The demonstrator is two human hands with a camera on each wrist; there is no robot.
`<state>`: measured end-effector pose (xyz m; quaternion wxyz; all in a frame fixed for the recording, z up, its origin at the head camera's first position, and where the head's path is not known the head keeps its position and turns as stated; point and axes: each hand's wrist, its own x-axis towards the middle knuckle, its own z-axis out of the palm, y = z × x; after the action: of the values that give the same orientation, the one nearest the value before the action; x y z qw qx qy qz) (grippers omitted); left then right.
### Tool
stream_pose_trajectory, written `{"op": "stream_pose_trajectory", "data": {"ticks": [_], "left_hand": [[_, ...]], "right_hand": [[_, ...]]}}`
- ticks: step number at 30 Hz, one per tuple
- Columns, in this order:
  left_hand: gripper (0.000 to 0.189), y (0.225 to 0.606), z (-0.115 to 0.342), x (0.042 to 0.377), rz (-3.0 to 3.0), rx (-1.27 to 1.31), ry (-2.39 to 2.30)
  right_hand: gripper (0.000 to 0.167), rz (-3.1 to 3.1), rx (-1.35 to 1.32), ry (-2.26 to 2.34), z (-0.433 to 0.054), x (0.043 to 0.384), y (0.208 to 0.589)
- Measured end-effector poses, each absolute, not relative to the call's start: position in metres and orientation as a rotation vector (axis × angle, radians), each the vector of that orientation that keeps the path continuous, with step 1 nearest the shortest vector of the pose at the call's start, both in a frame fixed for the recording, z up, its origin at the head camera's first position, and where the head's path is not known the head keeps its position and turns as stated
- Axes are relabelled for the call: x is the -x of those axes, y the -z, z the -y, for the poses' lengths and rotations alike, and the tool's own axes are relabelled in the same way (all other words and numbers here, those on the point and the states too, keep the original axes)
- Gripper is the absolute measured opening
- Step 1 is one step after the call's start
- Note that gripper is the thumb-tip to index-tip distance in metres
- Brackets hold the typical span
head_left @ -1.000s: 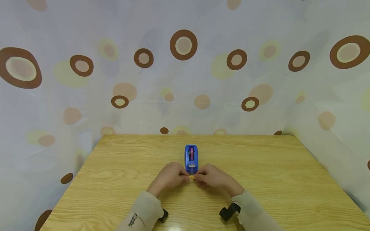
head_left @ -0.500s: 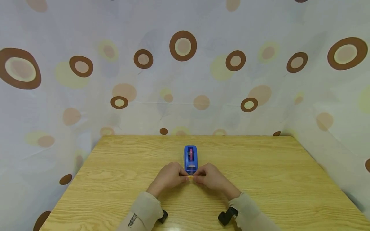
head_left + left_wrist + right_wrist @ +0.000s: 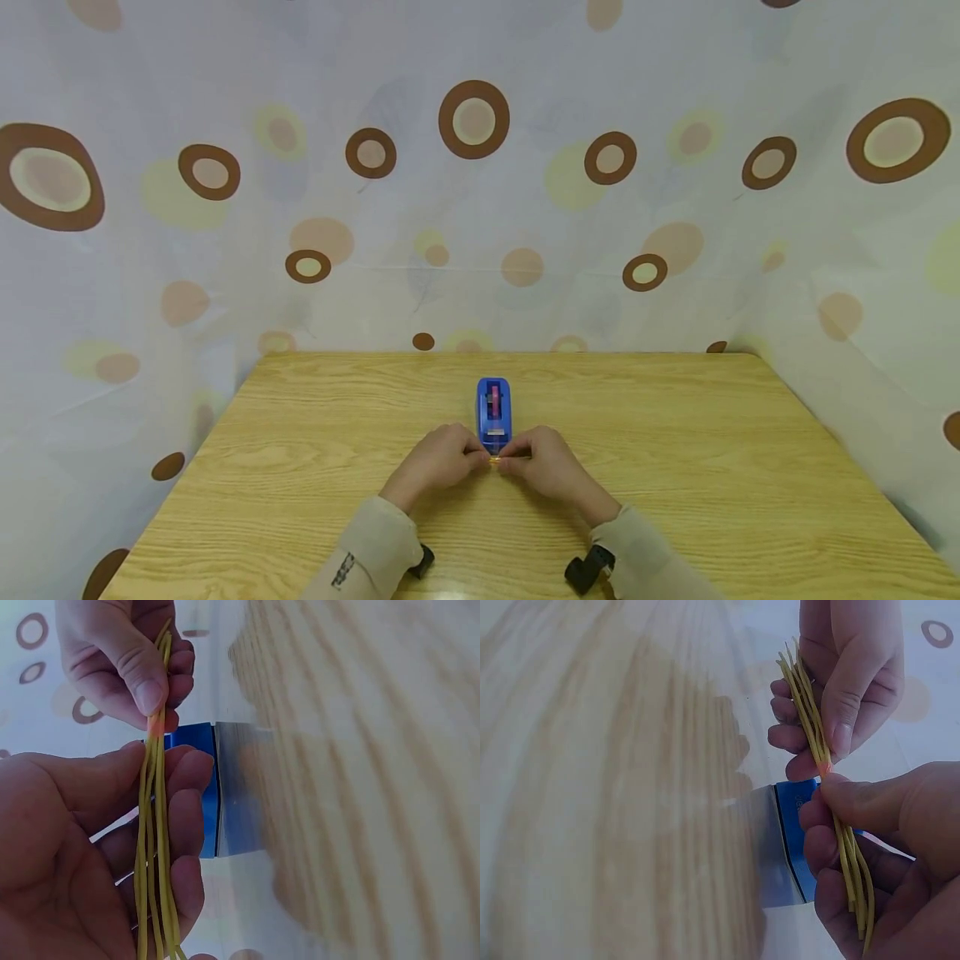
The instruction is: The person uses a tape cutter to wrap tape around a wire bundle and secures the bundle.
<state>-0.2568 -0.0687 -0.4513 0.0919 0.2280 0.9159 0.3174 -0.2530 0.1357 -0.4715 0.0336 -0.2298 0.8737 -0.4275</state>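
Observation:
Both hands meet at the front of a blue tape dispenser (image 3: 493, 410), each with a black wrist camera. Between them lies a bundle of thin yellow wires (image 3: 855, 877), with a pinkish-orange band (image 3: 825, 769) round its middle. Thumb and fingers of the left hand (image 3: 442, 457) pinch it just left of the band. From the other side the right hand (image 3: 547, 462) pinches it close to the band, thumb on top. Loose wire ends trail across both palms in the wrist views. A pale strip of tape (image 3: 495, 447) runs from the dispenser's cutter down to the fingertips.
The wood-grain table (image 3: 675, 433) extends to either side of the hands and behind the dispenser. A pale cloth (image 3: 525, 208) with brown rings and spots hangs behind the table and along its sides.
The right hand has shifted slightly left, its lower fingers now tucked out of sight in the head view. The left hand and the dispenser stay nearly in place.

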Motion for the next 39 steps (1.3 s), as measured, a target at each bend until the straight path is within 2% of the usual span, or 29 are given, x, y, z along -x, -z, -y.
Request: {"op": "stream_pose_trajectory", "data": {"ticks": [11, 22, 30, 39], "left_hand": [[0.033, 0.450, 0.070, 0.258, -2.674, -0.664, -0.923], [0.026, 0.452, 0.073, 0.262, -2.725, -0.719, -0.964], [0.017, 0.452, 0.073, 0.263, -2.770, -0.742, -0.954], [0.008, 0.451, 0.072, 0.262, -2.809, -0.698, -0.948]], "right_hand": [[0.004, -2.733, 0.713, 1.342, -0.132, 0.249, 0.469], [0.005, -2.702, 0.694, 1.341, -0.131, 0.250, 0.466], [0.021, -2.551, 0.655, 1.358, -0.138, 0.256, 0.460], [0.027, -2.506, 0.650, 1.288, -0.140, 0.262, 0.455]]}}
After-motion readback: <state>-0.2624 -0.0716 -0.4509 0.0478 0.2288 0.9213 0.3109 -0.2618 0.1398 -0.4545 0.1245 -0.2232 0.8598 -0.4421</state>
